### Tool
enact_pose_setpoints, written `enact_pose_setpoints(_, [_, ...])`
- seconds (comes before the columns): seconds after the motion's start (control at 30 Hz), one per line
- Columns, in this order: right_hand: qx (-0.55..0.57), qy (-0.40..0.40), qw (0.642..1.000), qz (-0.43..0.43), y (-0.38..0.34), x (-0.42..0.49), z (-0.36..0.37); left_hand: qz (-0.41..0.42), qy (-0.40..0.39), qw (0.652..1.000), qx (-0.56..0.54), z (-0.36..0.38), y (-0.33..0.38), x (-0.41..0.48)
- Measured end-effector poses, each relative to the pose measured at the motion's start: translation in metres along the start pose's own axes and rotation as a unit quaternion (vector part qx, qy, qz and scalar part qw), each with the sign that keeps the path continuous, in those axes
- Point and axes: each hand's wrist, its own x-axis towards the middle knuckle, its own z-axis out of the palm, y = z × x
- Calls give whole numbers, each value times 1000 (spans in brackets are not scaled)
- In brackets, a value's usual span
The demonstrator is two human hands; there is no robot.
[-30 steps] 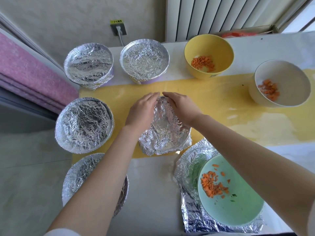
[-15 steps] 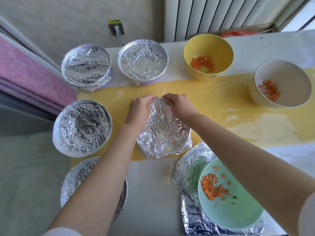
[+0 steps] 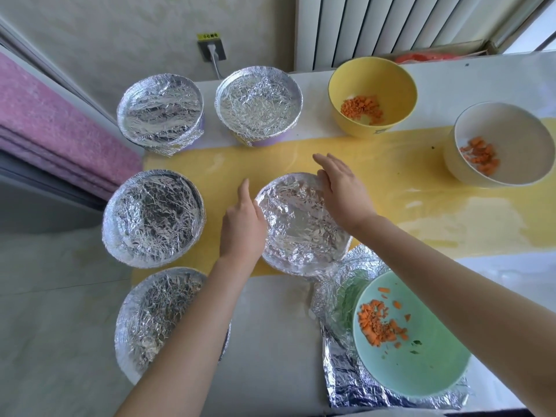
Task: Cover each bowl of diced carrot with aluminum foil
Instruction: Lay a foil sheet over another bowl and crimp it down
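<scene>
Fingers straight on both: the left hand (image 3: 243,224) touches the left side of the foil-covered bowl (image 3: 301,227) at mid-worktop (image 3: 270,326), and the right hand (image 3: 343,191) rests on its far rim. Five bowls are covered, the four others toward the left edge. Three hold bare diced carrot (image 3: 361,108): the yellow bowl (image 3: 373,73) and white bowl (image 3: 511,130) far right, the green bowl (image 3: 421,362) on a foil sheet (image 3: 337,296) at the near edge

Crinkled shiny foil (image 3: 301,224) over centre bowl; green bowl (image 3: 421,356) smooth, glossy; yellow mat (image 3: 391,176) slick
</scene>
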Motion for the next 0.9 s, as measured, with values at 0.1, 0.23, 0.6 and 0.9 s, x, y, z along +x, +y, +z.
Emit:
enact_pose_setpoints(0.1, [-15, 31, 999, -10, 4, -10, 3, -46, 24, 999, -13, 0, 0, -18])
enact_pose_setpoints(0.23, [-20, 29, 999, -24, 8, -21, 11, -98, 51, 992, -59, 4, -2, -42])
enact_pose_setpoints(0.6, [53, -10, 999, 1, 4, -12, 15, 55, 47, 988, -139, 8, -6, -9])
enact_pose_setpoints(0.9, [103, -16, 992, 71, 9, -3, 22, -29, 48, 973, -223, 26, -20, 10])
